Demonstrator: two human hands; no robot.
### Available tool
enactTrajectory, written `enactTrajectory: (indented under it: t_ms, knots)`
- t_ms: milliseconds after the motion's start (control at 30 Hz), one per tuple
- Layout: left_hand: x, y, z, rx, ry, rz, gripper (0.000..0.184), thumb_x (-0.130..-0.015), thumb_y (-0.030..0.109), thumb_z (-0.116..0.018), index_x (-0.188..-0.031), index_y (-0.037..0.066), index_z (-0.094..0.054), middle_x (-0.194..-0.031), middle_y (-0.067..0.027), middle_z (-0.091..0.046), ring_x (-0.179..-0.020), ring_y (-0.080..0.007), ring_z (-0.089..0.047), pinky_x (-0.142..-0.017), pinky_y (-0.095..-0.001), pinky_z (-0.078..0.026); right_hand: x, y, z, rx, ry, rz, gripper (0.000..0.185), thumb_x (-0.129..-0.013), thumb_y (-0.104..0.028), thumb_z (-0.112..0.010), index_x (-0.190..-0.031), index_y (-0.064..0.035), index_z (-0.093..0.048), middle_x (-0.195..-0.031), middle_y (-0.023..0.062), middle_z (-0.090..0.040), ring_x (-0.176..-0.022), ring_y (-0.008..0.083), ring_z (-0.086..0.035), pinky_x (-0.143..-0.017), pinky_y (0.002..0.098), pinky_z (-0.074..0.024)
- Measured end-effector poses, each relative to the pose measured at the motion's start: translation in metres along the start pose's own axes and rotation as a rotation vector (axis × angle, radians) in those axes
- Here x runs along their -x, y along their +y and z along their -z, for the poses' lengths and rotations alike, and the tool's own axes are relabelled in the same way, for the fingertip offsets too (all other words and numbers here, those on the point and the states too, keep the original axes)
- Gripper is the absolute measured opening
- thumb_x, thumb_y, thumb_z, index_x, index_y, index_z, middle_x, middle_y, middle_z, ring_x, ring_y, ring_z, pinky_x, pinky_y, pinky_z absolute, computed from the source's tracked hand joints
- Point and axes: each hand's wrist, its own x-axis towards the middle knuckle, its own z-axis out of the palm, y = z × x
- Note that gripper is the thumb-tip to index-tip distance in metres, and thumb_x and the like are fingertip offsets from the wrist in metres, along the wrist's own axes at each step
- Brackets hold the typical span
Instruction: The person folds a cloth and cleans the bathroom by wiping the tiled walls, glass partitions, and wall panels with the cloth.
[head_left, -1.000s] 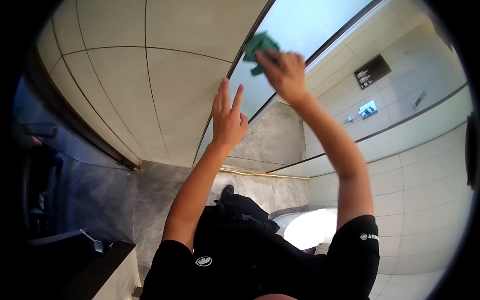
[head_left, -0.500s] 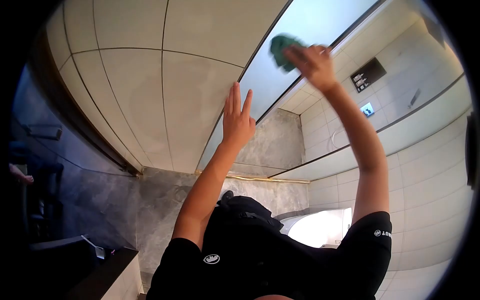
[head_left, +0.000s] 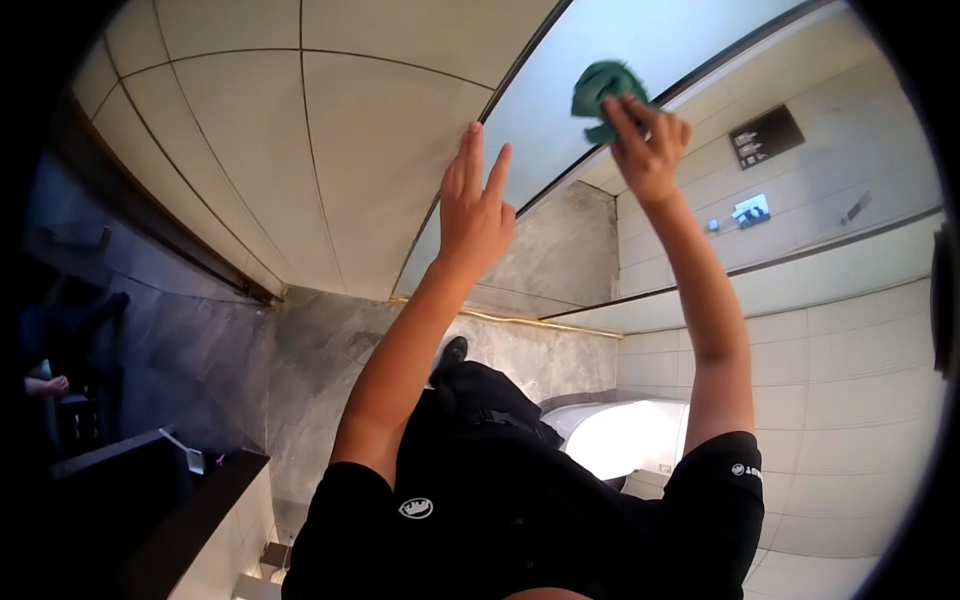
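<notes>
My right hand [head_left: 650, 155] grips a crumpled green cloth [head_left: 603, 85] between its fingers and holds it against the frosted glass panel [head_left: 545, 110], near the panel's dark right edge. Lower and to the left, my left hand [head_left: 475, 210] has its fingers stretched out, the index finger apart from the others. It lies over the seam between the glass and the beige tiled wall [head_left: 390, 140]; whether the palm presses on the surface cannot be made out.
Behind the glass is a shower area with a wall niche [head_left: 765, 137] holding bottles. A white toilet [head_left: 610, 440] stands close by at the lower right. A gold-coloured strip [head_left: 510, 320] crosses the grey floor [head_left: 330, 330]. At far left, another person's hand [head_left: 45, 386] shows in the dark.
The cloth and my right hand have shifted a little to the right in the picture. My left hand keeps its pose beside the seam, while the whole view has moved slightly.
</notes>
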Motion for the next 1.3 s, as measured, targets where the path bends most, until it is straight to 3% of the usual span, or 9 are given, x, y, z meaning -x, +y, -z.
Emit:
enactTrajectory:
  t_ms: [267,367,600,867,1067,1300]
  knots:
    - [0.001,0.000,-0.007,-0.109,-0.029,0.021,0.066,-0.070,-0.001,-0.060,-0.134,0.009,-0.047,-0.152,-0.0251,-0.015,-0.137,-0.0398,-0.026,-0.105,-0.0459,-0.031,0.051,-0.044,-0.033,-0.088,0.039,-0.004,0.042,-0.065,-0.017,-0.068,-0.106,-0.0235,-0.070,-0.104,-0.0067,-0.061,-0.076,0.0121,-0.048,-0.070,0.0302,-0.0336]
    - [0.003,0.004,-0.012,-0.146,0.011,0.061,0.067,-0.070,0.000,-0.061,-0.135,0.012,-0.047,-0.152,-0.0237,-0.014,-0.138,-0.0393,-0.024,-0.106,-0.0464,-0.031,0.068,-0.050,-0.040,-0.150,0.003,0.154,0.038,-0.067,-0.017,-0.065,-0.104,-0.0224,-0.071,-0.104,-0.0068,-0.059,-0.076,0.0116,-0.047,-0.067,0.0289,-0.0335]
    - [0.001,0.014,-0.019,-0.227,0.005,0.153,0.070,-0.070,0.002,-0.062,-0.136,0.016,-0.046,-0.154,-0.0213,-0.009,-0.139,-0.0405,-0.020,-0.107,-0.0461,-0.030,0.063,-0.042,-0.037,-0.241,-0.006,0.243,0.041,-0.068,-0.017,-0.064,-0.108,-0.0202,-0.068,-0.104,-0.0070,-0.057,-0.078,0.0112,-0.047,-0.072,0.0289,-0.0339]
    - [0.003,0.020,-0.023,-0.269,0.074,0.129,0.071,-0.069,0.002,-0.062,-0.137,0.014,-0.045,-0.152,-0.0279,-0.004,-0.139,-0.0448,-0.016,-0.110,-0.0451,-0.026,-0.018,0.022,-0.002,-0.207,0.309,-0.056,0.039,-0.070,-0.020,-0.067,-0.108,-0.0238,-0.068,-0.100,-0.0097,-0.059,-0.081,0.0093,-0.049,-0.084,0.0333,-0.0264]
    - [-0.003,0.022,-0.033,-0.285,0.073,0.199,0.075,-0.068,0.003,-0.064,-0.140,0.013,-0.042,-0.152,-0.0294,0.001,-0.141,-0.0458,-0.008,-0.111,-0.0445,-0.024,0.008,0.007,-0.033,-0.308,0.446,-0.047,0.034,-0.065,-0.019,-0.068,-0.098,-0.0246,-0.072,-0.100,-0.0122,-0.060,-0.072,0.0106,-0.042,-0.076,0.0286,-0.0289]
    - [-0.004,0.029,-0.038,-0.330,0.067,0.277,0.083,-0.067,0.007,-0.066,-0.143,0.012,-0.033,-0.152,-0.0280,0.004,-0.141,-0.0454,-0.004,-0.111,-0.0453,-0.024,0.070,-0.037,-0.062,-0.418,0.328,0.085,0.033,-0.067,-0.017,-0.064,-0.099,-0.0228,-0.071,-0.101,-0.0108,-0.060,-0.074,0.0093,-0.045,-0.075,0.0306,-0.0313]
